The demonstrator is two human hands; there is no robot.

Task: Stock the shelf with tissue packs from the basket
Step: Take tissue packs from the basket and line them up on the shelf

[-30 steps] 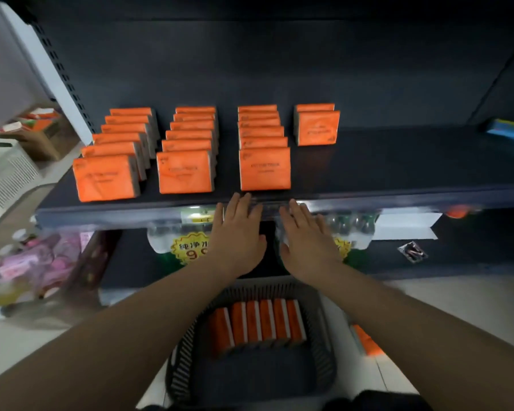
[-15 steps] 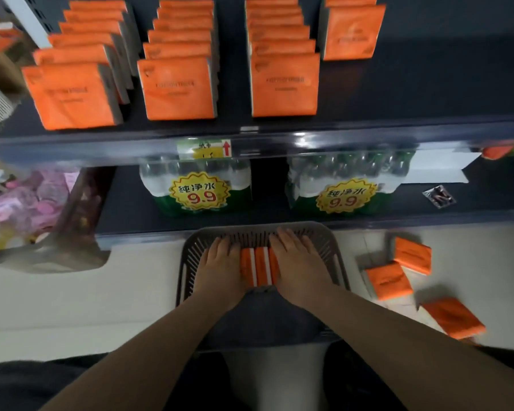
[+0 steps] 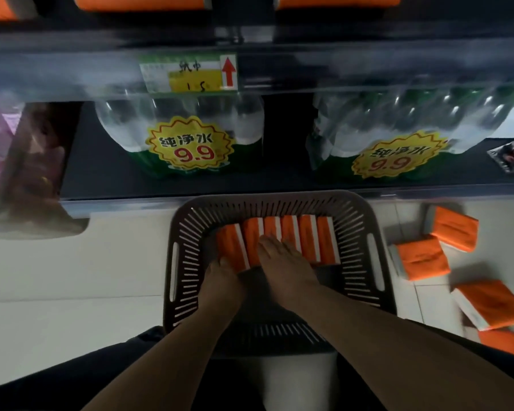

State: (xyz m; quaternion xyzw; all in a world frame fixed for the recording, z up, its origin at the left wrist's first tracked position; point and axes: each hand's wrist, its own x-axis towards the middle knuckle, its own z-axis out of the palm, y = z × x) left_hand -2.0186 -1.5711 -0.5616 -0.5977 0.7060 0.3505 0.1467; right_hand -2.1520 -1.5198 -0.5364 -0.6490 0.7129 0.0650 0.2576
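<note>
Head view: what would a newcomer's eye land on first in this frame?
The bright orange tissue packs standing on edge in a row inside the dark slotted basket on the floor, left hand at the row's left end, right hand resting on top. Next, the yellow 9.9 stickers on the bottled water on the bottom shelf, and loose orange packs scattered on the floor right of the basket.

orange-and-white tissue packs point(image 3: 291, 241), dark slatted basket point(image 3: 356, 232)
</note>
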